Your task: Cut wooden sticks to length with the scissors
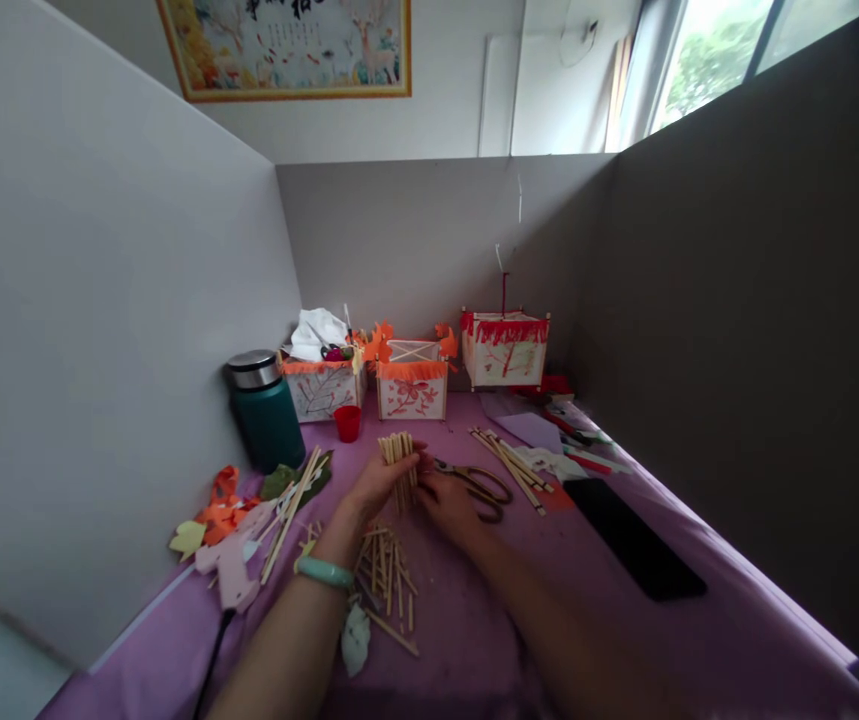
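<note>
Standing upright in the left hand [378, 482], whose grip clenches its middle: bundle of sticks [398, 462], long axis vertical. Right hand [450, 502] just beside, fingers curled at the bundle's base; its grip cannot be told.

Bundle: I hold a bunch of short, pale wooden sticks [399, 462], thin and straight, gathered side by side.
Pose: they stand nearly upright, tops fanned a little and uneven above my fingers.
Grip: my left hand [378, 487] wraps the bunch from the left; my right hand [450, 503] presses against its lower part from the right.
Base: the lower ends are hidden between my hands.
Loose pile: more short pale sticks [388, 578] lie scattered flat just below my grip, crossing each other beside my left wrist.
</note>
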{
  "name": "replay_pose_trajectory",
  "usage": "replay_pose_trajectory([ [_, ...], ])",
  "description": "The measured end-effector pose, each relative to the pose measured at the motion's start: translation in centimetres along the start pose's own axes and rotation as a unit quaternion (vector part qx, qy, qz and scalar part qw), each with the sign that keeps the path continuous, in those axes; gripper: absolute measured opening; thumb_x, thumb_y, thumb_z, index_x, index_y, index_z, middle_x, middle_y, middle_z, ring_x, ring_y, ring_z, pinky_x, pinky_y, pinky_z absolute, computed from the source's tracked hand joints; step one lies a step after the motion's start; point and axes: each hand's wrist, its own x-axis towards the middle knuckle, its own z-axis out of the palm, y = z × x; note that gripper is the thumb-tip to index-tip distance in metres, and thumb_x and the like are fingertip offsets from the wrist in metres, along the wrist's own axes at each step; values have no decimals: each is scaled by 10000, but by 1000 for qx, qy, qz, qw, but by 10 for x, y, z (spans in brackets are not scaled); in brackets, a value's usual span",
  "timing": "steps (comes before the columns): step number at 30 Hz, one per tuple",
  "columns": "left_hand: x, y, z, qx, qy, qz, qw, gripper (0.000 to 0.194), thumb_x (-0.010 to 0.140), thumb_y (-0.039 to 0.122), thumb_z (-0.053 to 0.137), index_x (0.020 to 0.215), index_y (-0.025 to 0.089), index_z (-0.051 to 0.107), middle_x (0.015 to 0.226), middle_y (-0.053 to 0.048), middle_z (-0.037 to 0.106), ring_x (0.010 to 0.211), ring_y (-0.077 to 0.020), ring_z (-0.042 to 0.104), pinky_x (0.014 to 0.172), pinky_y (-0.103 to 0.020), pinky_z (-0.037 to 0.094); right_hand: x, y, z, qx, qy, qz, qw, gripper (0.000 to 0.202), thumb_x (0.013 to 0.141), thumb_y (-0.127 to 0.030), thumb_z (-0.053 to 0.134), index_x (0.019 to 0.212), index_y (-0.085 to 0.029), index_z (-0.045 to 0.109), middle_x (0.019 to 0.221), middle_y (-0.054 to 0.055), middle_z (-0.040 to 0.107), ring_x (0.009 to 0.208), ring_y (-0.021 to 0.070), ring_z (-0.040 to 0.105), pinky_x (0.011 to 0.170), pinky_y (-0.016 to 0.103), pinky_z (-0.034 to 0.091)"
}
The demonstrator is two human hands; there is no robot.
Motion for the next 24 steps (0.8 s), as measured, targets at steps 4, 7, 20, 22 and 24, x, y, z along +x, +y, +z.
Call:
replay_pose_trajectory([
  [4, 1, -2, -2, 2, -18, -4, 1000, 534, 641, 439, 894, 1034, 128, 710, 872, -95, 721, 805, -205, 684, 771, -318, 522, 0, -3, 0, 28, 0, -7, 1000, 248, 870, -109, 546, 968, -188, 761, 984, 79, 773, 878, 212, 698, 795, 293, 490],
  [7, 2, -1, 0, -2, -14, 2, 1000, 558, 650, 468, 882, 1050, 123, 701, 807, -56, 683, 733, -166, 642, 698, -281, 491, 1, -5, 1, 23, -3, 7, 1000, 246, 878, -121, 545, 985, -191, 755, 976, 81, 772, 873, 215, 697, 783, 293, 488],
  [20, 3, -6, -6, 27, 0, -4, 1000, 526, 555, 399, 940, 931, 120, 701, 796, -40, 665, 762, -157, 613, 761, -283, 459, -5, 3, -21, 38, 129, -23, 991, 181, 948, -274, 566, 950, -171, 714, 931, 82, 719, 869, 209, 655, 795, 317, 469],
  [22, 4, -7, -5, 26, -14, -4, 1000, 507, 568, 410, 932, 916, 120, 705, 800, -44, 657, 775, -160, 607, 771, -286, 452, -5, 3, -23, 57, 158, -25, 985, 185, 955, -289, 556, 940, -184, 707, 918, 74, 709, 862, 205, 652, 792, 318, 475],
  [24, 3, -6, -3, 21, -23, -8, 999, 480, 578, 425, 924, 874, 124, 696, 795, -41, 646, 767, -160, 601, 770, -290, 449, -5, 2, -22, 71, 165, -32, 983, 184, 958, -298, 553, 962, -193, 704, 937, 74, 707, 880, 204, 651, 802, 321, 482],
])
